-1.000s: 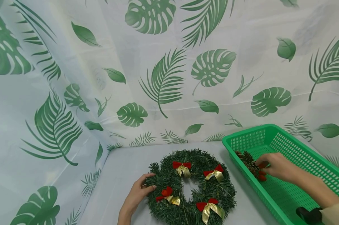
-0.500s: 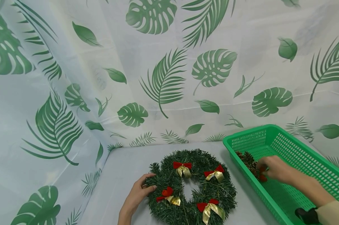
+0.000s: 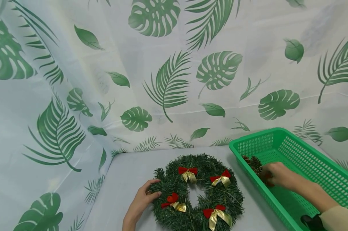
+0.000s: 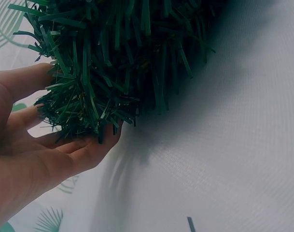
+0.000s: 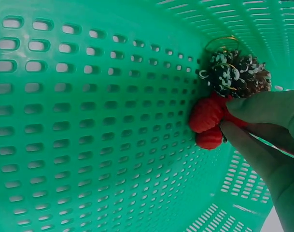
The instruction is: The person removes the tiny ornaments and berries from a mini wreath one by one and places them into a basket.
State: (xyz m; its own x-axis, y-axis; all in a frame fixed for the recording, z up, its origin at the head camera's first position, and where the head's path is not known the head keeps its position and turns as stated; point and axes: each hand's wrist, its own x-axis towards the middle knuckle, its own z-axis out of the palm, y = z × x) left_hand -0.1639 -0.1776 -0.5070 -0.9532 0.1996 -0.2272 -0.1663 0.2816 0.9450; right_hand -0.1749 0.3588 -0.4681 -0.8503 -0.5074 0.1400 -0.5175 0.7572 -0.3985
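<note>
A dark green wreath [image 3: 201, 163] lies flat on the white table, set with several red-and-gold bows [image 3: 217, 216]. My left hand [image 3: 140, 203] grips its left edge; in the left wrist view the thumb is above and the fingers curl beneath the tinsel needles [image 4: 84, 96]. Inside the green basket [image 3: 249, 137], my right hand [image 3: 280, 175] pinches a red ridged, berry-like ornament [image 5: 206, 115] between thumb and fingertips. A second red ornament [image 5: 209, 138] sits right below it. White-tipped pine cones [image 5: 241, 75] with gold loops lie beside them against the basket wall.
The perforated basket stands right of the wreath, its long side slanting toward me. White cloth with green leaf prints [image 3: 166, 83] hangs behind and at the left. A black strap [image 3: 313, 221] is on my right wrist, over the basket.
My right hand has shifted slightly left and lower among the red ornaments, covering more of them. The left hand stays on the wreath, which has not moved noticeably.
</note>
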